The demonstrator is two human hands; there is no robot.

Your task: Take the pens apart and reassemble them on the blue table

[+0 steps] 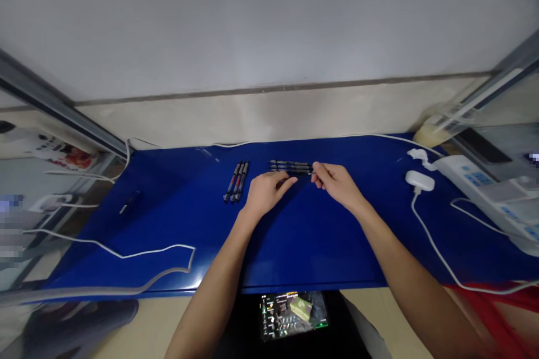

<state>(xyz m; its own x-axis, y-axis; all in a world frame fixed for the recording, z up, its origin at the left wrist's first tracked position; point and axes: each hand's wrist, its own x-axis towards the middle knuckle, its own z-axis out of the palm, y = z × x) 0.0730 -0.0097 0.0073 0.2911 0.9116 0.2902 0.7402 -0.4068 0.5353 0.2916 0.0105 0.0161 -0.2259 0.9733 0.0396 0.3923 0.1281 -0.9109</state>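
Observation:
Three black pens lie side by side on the blue tabletop, pointing toward me. To their right, a second group of dark pens lies crosswise. My right hand pinches the right end of this group between thumb and forefinger. My left hand rests on the table with its fingers together, holding nothing. Its fingertips sit just below the crosswise pens, and the three-pen group lies beside its outer edge.
A white cable loops across the table's left side. A white oval case and a white keyed device stand at the right. A small dark object lies at the left. A lit phone sits below the table edge.

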